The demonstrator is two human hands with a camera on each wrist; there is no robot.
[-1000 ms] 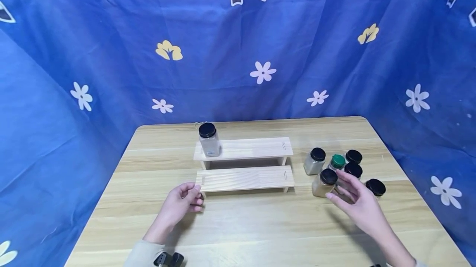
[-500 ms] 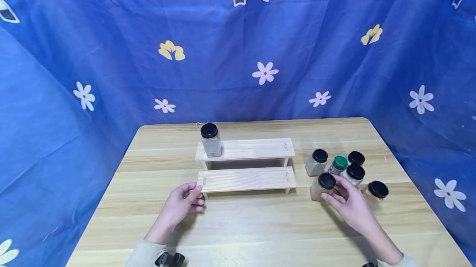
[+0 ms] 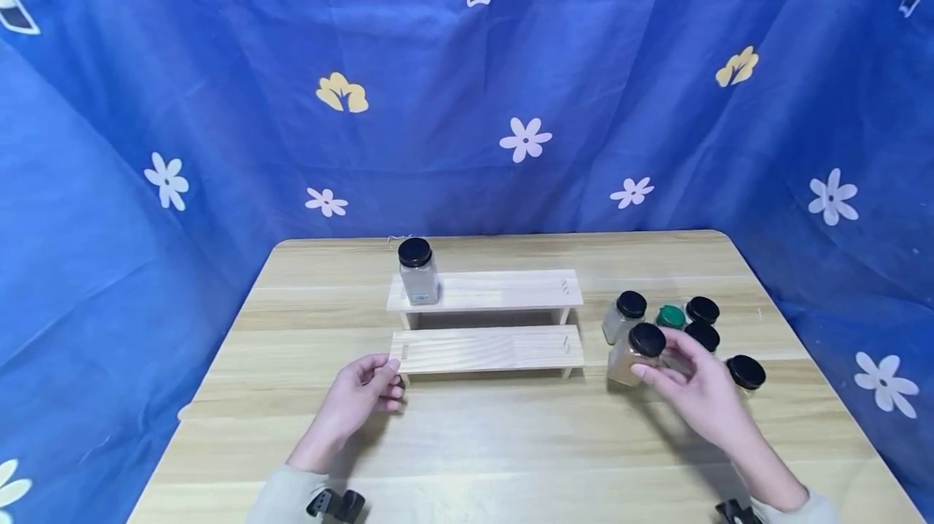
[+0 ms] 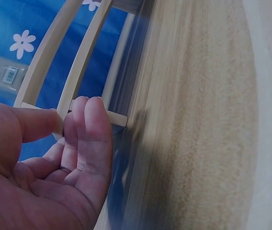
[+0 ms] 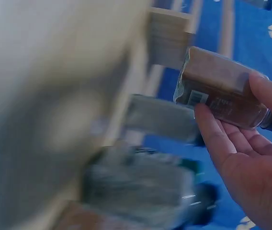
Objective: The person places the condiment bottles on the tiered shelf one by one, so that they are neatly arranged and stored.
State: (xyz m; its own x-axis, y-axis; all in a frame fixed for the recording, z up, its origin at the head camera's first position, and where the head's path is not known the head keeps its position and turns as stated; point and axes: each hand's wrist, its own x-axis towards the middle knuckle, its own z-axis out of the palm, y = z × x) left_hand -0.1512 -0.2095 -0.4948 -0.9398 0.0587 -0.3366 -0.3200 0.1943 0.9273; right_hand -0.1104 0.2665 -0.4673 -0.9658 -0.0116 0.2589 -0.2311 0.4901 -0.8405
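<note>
My right hand [image 3: 700,394] grips a clear spice jar [image 3: 626,362] with brown contents and a black lid, thumb on one side and fingers on the other. In the right wrist view that jar [image 5: 217,88] is raised above the tabletop, its barcode label showing. My left hand [image 3: 357,398] pinches the front left corner of a two-tier wooden shelf [image 3: 489,350], thumb on top and fingers curled below. A spice jar [image 3: 419,281] with pale contents and a black lid stands at the left end of the upper tier.
Right of the shelf stand several other jars: a pale one [image 3: 619,323], a green-capped one [image 3: 670,317], black-lidded ones behind my right hand, and one [image 3: 746,372] farther right. A blue patterned cloth [image 3: 438,102] hangs behind the wooden table [image 3: 474,451].
My right hand has taken hold of the brown-filled jar and raised it off the table. My left hand stays at the shelf corner. The head view has shifted slightly.
</note>
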